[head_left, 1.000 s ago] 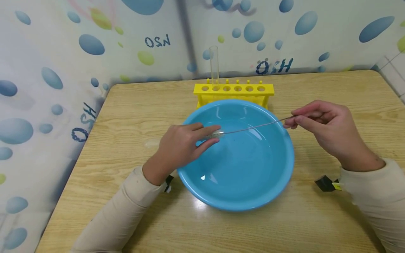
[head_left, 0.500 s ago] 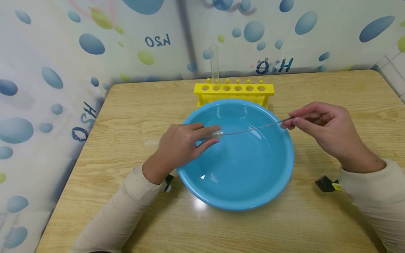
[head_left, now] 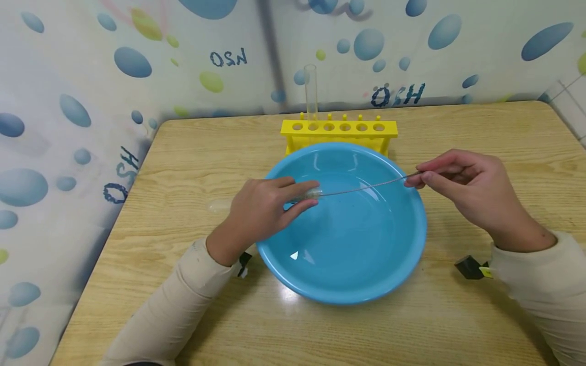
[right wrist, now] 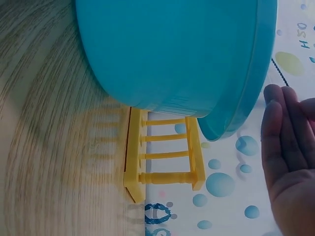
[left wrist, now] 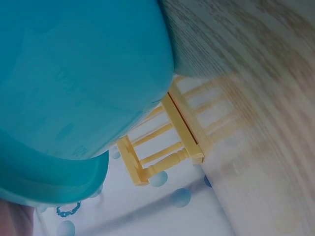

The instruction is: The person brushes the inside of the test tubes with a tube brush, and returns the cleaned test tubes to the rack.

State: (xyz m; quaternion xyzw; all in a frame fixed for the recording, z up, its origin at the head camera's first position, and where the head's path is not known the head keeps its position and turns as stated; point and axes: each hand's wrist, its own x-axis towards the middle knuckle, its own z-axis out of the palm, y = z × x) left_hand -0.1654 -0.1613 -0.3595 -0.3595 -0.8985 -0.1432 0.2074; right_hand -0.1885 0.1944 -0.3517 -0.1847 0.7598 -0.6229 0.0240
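Note:
My left hand (head_left: 263, 206) grips a clear glass test tube (head_left: 220, 205) over the left side of the blue basin (head_left: 341, 300). The tube lies nearly level, its rounded end to the left and its mouth to the right. Out of the mouth runs the thin twisted-wire handle of a test tube brush (head_left: 361, 189); bristles show faintly inside the glass between my fingers. Beyond the basin's right rim, my right hand (head_left: 476, 193) pinches the handle's far end between thumb and fingers. In the right wrist view, fingers (right wrist: 288, 132) and a bit of wire (right wrist: 279, 72) appear beside the rim.
Behind the basin stands a yellow test tube rack (head_left: 339, 128), with another clear test tube (head_left: 311, 94) upright in it. The wooden table (head_left: 183, 168) meets a patterned wall (head_left: 183, 66) at the back and left.
My right hand has shifted slightly left and down with the brush handle, so less wire shows between it and the tube's mouth. My left hand and the tube stay in place.

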